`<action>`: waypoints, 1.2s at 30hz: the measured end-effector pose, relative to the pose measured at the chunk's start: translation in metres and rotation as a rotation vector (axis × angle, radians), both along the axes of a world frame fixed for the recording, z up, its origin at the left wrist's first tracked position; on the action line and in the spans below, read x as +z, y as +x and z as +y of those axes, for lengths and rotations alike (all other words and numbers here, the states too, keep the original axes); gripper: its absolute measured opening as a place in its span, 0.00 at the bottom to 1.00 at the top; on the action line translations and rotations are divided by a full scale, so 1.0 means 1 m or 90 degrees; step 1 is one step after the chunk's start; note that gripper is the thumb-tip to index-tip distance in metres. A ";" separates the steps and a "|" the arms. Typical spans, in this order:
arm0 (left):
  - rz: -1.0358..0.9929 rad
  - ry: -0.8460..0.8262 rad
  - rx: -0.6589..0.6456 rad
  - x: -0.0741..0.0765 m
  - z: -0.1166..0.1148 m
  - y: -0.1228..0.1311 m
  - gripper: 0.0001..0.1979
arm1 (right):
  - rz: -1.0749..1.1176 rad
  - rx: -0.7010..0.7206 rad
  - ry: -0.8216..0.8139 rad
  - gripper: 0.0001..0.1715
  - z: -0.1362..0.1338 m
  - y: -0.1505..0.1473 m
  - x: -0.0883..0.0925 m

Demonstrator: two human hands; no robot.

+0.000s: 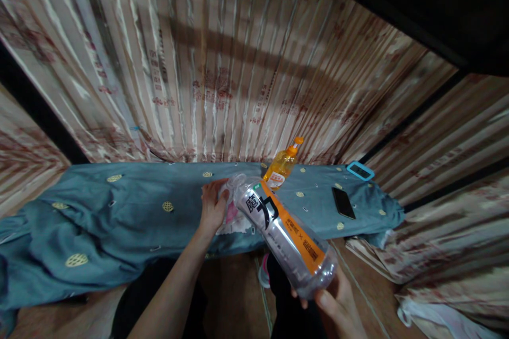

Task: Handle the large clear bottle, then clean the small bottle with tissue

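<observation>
My right hand (338, 302) grips the base of a clear plastic bottle (284, 233) with an orange and black label, held tilted with its neck pointing away from me. My left hand (212, 206) is at the bottle's neck, fingers curled around the cap end, resting over a pink and white item (233, 217) on the blue-green blanket (119, 212). Just behind the held bottle stands an orange-capped bottle of yellow liquid (282, 167).
A dark phone (344, 202) lies on the blanket to the right, and a blue-cased device (360, 170) sits near the far right corner. Patterned curtains (218, 63) hang behind and on both sides. My dark-clothed legs and a wooden floor show below.
</observation>
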State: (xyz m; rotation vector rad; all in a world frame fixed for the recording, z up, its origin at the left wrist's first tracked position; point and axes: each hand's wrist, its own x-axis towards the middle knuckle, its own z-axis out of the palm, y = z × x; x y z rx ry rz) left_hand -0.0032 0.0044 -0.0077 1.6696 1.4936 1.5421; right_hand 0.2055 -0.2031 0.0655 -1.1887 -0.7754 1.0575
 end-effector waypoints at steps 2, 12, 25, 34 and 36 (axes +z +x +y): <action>0.011 0.002 0.005 0.000 0.000 0.000 0.15 | -0.003 0.008 0.002 0.38 0.000 0.000 0.000; 0.040 0.020 0.010 0.000 0.000 0.001 0.16 | 0.004 0.000 -0.005 0.38 -0.001 -0.002 0.002; 0.035 0.010 0.026 0.006 -0.002 0.004 0.18 | 0.005 -0.016 -0.011 0.40 0.000 -0.003 0.002; 0.029 -0.007 0.032 0.010 -0.003 0.005 0.19 | -0.004 0.007 -0.011 0.35 -0.002 0.000 0.000; 0.030 -0.005 0.030 0.011 -0.003 0.005 0.19 | -0.003 0.011 -0.011 0.35 -0.003 0.000 0.000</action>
